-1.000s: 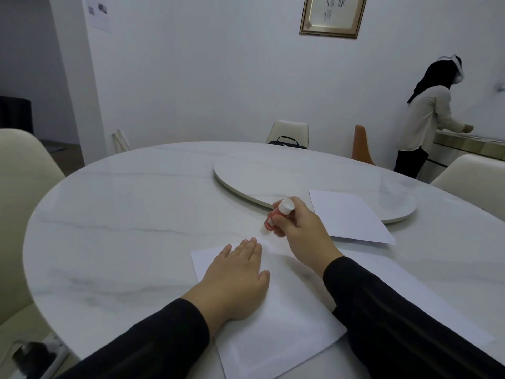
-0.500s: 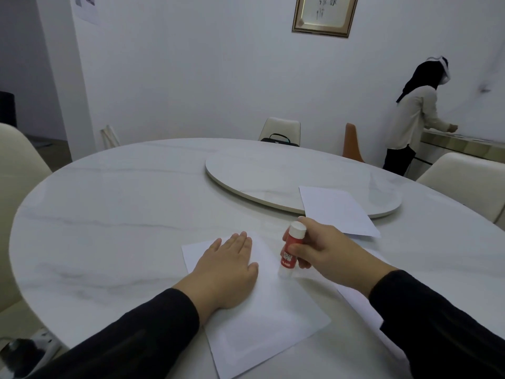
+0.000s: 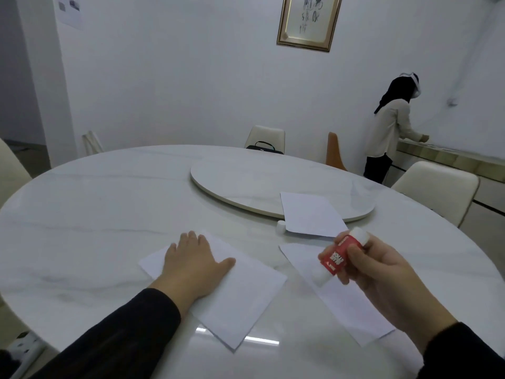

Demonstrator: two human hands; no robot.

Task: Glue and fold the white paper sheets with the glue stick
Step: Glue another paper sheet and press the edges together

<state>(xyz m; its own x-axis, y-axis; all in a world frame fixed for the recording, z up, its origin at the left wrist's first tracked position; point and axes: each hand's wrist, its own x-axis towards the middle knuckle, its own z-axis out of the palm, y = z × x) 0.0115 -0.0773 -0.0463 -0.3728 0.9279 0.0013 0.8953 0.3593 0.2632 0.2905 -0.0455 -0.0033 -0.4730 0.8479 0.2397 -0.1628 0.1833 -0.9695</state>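
Note:
My left hand point(image 3: 192, 262) lies flat, fingers spread, on a white paper sheet point(image 3: 240, 299) on the marble table. My right hand point(image 3: 382, 274) holds a red glue stick point(image 3: 337, 257) tilted, its uncapped white tip pointing down-left, lifted above a second white sheet point(image 3: 341, 299) to the right. A third sheet point(image 3: 308, 214) rests half on the turntable's edge. The small white cap point(image 3: 280, 227) stands on the table beside that sheet.
A round marble turntable point(image 3: 246, 187) sits at the table's middle. Cream chairs point(image 3: 437, 190) ring the table point(image 3: 82, 214). A person point(image 3: 390, 129) stands at a counter at the back right, facing away.
My right hand has lifted the glue stick off the left sheet and carried it right, over the second sheet. My left hand stays pressed on its sheet.

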